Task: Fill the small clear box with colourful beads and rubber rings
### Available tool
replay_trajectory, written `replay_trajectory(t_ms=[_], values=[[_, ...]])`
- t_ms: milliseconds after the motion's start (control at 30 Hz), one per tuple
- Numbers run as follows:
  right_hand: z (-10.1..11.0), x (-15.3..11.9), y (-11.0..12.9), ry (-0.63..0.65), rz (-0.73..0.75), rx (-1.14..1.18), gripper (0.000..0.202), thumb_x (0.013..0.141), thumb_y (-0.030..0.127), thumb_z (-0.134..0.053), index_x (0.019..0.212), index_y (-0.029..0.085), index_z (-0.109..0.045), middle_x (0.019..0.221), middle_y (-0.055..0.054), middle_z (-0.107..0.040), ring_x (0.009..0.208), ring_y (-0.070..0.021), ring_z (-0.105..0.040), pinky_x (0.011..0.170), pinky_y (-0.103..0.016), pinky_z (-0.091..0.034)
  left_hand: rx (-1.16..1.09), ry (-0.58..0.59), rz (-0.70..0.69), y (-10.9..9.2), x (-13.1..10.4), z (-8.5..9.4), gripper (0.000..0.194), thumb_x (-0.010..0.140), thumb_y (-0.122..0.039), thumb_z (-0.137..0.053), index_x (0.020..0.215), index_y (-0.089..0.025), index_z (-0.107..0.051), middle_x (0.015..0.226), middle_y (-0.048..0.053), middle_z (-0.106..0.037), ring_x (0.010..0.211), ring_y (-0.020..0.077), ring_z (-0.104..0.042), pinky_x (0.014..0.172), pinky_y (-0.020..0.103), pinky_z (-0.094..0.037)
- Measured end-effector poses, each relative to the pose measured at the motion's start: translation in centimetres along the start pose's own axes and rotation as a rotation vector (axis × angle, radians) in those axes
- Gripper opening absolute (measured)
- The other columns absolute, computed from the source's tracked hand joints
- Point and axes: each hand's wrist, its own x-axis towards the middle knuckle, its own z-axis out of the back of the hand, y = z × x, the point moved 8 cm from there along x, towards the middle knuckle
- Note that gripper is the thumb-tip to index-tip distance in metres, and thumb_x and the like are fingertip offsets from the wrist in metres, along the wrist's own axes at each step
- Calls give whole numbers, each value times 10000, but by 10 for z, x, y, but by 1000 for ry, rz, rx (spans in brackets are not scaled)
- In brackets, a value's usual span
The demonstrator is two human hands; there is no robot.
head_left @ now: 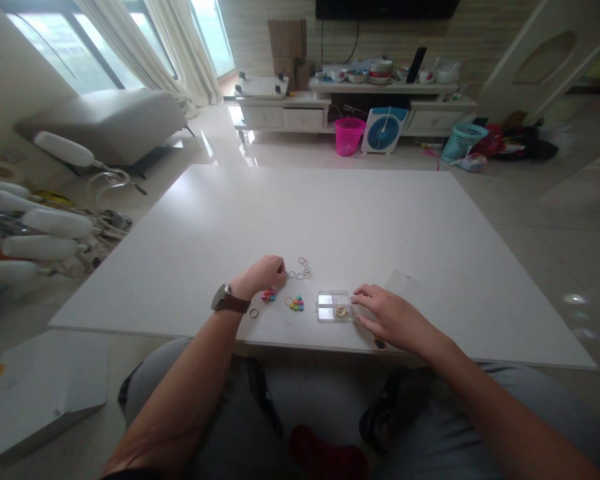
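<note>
I sit at a white table (330, 213). My left hand (263, 275), a watch on its wrist, rests near the front edge with fingers curled, its fingertips touching small metal rings (300, 270) scattered there. Whether it grips a ring I cannot tell. Two clusters of small colourful beads (296, 304) lie just right of that hand, and one loose ring (254, 312) lies by the wrist. My right hand (387, 317) lies flat with fingers spread, its fingertips against the right side of a small clear compartment box (334, 305) that holds something yellowish.
A clear lid or plastic sheet (401, 281) lies on the table behind my right hand. Beyond the table are a grey sofa (105, 120), a TV cabinet (350, 100), a pink basket (349, 135), a fan (384, 130) and a teal basket (463, 141).
</note>
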Motion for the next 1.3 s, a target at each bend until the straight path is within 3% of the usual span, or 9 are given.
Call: replay_trajectory(t_ms=[133, 267, 433, 600, 800, 1000, 1133, 1300], values=[[1, 1, -1, -5, -28, -3, 197, 929, 241, -556, 1101, 189, -636, 1100, -100, -627, 1006, -234, -583, 896, -359, -488, -186, -109, -213, -37, -9, 11, 94, 835, -204, -538, 801, -160, -614, 751, 22, -633, 647, 125, -517, 607, 248, -388], [1, 3, 0, 18, -48, 8, 173, 928, 244, -564, 1079, 195, -632, 1034, -91, -643, 969, -227, -590, 858, -335, -480, -342, -122, -416, -85, -19, 2, 69, 872, -194, -553, 832, -172, -606, 768, 10, -623, 696, 125, -536, 658, 246, -417], [2, 2, 2, 32, -51, 4, 166, 937, 232, -546, 1071, 184, -630, 1033, -90, -641, 968, -219, -588, 856, -320, -470, -274, -144, -542, -125, -21, -14, 77, 908, -167, -550, 869, -172, -616, 813, 16, -641, 700, 122, -553, 667, 245, -408], [2, 4, 5, 23, -32, -25, 152, 922, 194, -547, 1045, 170, -633, 1037, -85, -639, 963, -210, -584, 860, -318, -471, -54, -172, -624, -141, -20, -27, 134, 915, -145, -552, 829, -170, -650, 826, 53, -662, 768, 162, -598, 690, 263, -417], [1, 5, 6, -2, -32, -41, 166, 926, 188, -542, 1059, 162, -637, 1048, -90, -633, 975, -211, -579, 869, -330, -483, 35, -185, -632, -143, -21, -36, 140, 926, -179, -569, 858, -179, -691, 799, 66, -695, 758, 180, -637, 702, 283, -428], [3, 5, 9, -50, 1, -6, 285, 923, 205, -557, 1201, 185, -618, 1224, -117, -585, 1134, -245, -527, 974, -395, -477, -88, -175, -588, -131, -24, -17, 191, 947, -200, -522, 987, -192, -708, 839, 61, -707, 747, 161, -632, 701, 264, -436], [-2, 7, 10, -57, 37, -7, 354, 904, 219, -595, 1258, 219, -602, 1335, -119, -524, 1230, -267, -460, 1038, -445, -446, -160, -247, -478, -102, -22, 10, 215, 933, -194, -509, 1036, -183, -698, 894, 51, -717, 722, 138, -612, 735, 264, -452], [-10, 9, 7, -41, 21, -48, 384, 905, 293, -623, 1279, 214, -589, 1372, -136, -500, 1262, -296, -422, 1036, -482, -442, -133, -295, -315, -55, -17, 34, 202, 901, -204, -517, 946, -177, -712, 857, 44, -721, 696, 136, -604, 706, 264, -448]])
